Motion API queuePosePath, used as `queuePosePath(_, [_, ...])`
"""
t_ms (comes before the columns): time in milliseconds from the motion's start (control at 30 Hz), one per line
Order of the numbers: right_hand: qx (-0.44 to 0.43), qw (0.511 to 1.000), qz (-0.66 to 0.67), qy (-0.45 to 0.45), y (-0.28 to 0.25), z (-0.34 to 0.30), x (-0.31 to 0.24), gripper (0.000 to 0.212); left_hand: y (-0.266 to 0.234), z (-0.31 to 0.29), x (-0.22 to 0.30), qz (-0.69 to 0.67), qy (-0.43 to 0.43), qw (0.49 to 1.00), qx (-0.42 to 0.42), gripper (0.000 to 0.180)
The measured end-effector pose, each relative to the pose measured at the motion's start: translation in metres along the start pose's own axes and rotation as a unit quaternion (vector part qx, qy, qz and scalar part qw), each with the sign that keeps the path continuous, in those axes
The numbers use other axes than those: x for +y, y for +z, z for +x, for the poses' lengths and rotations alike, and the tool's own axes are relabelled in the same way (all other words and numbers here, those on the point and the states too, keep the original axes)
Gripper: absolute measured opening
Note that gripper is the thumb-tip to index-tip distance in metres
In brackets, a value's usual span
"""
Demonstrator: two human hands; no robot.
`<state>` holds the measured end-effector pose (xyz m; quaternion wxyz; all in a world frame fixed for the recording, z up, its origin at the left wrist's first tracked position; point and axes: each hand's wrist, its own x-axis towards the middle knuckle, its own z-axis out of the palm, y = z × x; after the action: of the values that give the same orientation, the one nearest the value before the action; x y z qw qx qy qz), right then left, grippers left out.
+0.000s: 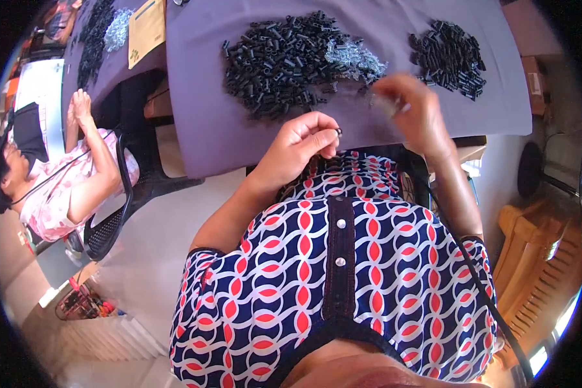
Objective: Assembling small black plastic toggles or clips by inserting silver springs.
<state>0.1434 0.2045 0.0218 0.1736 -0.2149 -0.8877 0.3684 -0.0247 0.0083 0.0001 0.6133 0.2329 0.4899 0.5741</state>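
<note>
Centrally, I see the left hand [302, 142] pinching a small black piece [339, 132] between thumb and forefinger near the table's front edge. The right hand [415, 110] is blurred, its fingers curled; I cannot tell whether they grip anything. It stands in my view of the cloth [197, 107] between the clear pieces [357, 59] and the smaller black pile [451, 59]. Beyond the left hand spreads the larger black pile [271, 68], the clear pieces touching its right side. To the left I see a seated co-worker [68, 181] with hands raised together, a black chair [126, 194] and a yellowish envelope [146, 32]; at right, a wooden chair [537, 271].
</note>
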Motion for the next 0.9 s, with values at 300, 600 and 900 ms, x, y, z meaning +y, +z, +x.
queuePosePath(300, [-0.059,0.988,-0.136,-0.049,0.004,0.022,0.003,0.034,-0.028,-0.008,-0.004,-0.032,0.033,0.998,0.049,0.015])
queuePosePath(600, [-0.064,0.978,-0.188,-0.060,0.015,0.034,-0.003,0.033,-0.027,-0.002,-0.008,-0.019,0.037,0.998,0.052,0.015])
queuePosePath(900, [-0.129,0.934,0.326,0.064,0.030,0.006,-0.018,0.019,-0.006,-0.001,-0.001,0.062,0.034,0.996,0.061,0.017])
